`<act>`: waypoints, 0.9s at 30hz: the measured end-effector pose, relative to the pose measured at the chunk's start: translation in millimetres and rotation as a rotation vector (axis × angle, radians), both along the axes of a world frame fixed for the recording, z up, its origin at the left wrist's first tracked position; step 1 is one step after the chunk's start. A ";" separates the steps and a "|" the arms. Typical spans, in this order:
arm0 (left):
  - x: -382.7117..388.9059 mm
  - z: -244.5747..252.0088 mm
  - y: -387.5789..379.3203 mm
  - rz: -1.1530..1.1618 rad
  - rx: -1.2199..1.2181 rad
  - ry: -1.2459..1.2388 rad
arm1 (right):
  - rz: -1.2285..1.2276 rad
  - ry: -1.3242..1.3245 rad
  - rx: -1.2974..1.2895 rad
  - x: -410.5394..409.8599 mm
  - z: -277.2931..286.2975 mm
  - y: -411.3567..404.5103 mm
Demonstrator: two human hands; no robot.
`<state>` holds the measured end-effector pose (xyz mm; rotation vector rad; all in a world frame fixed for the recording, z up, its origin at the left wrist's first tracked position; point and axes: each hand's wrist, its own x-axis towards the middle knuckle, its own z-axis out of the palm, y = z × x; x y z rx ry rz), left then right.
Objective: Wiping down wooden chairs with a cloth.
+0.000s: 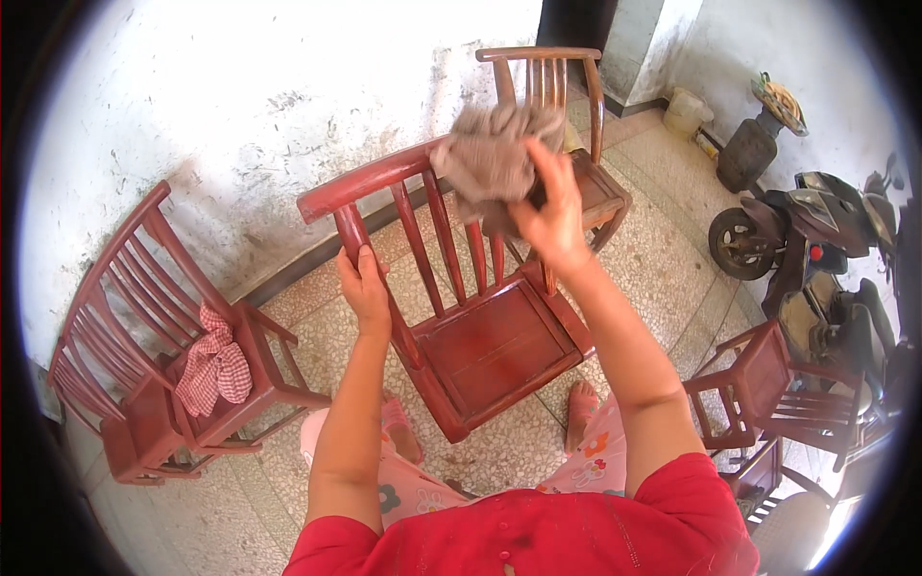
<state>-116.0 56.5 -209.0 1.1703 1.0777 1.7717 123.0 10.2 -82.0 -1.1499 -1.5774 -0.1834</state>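
Observation:
Right before me stands a red-brown wooden chair point(497, 353) with a slatted back and a panelled seat. My left hand point(365, 288) grips its left back post point(351, 227), just under the top rail point(382, 176). A crumpled grey-brown cloth point(490, 155), blurred, is in my right hand point(551, 205) at the right end of the top rail. That end of the rail is hidden behind the cloth, so I cannot tell whether the cloth touches it.
Slatted wooden chairs point(216, 410) stand at left, a red-checked cloth point(216, 367) on one seat. Behind is another wooden chair point(605, 191) near the stained wall point(288, 93). Motor scooters point(799, 223), a gas cylinder point(747, 155), a bucket point(686, 113) and more chairs point(763, 374) line the right.

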 end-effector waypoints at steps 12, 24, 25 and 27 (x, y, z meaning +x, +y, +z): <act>6.3 10.2 -4.5 -0.082 -0.016 -0.045 | -0.213 0.029 -0.259 60.3 -52.1 48.4; 4.8 8.0 -3.4 -0.082 -0.030 -0.053 | -0.227 -0.057 -0.485 70.2 -139.0 -23.1; 5.4 6.8 -2.3 -0.073 -0.026 -0.041 | -0.232 -0.049 -0.534 72.0 -145.7 -28.0; 5.4 6.3 -1.4 -0.065 -0.022 -0.030 | -0.250 -0.067 -0.576 73.2 -158.8 -34.6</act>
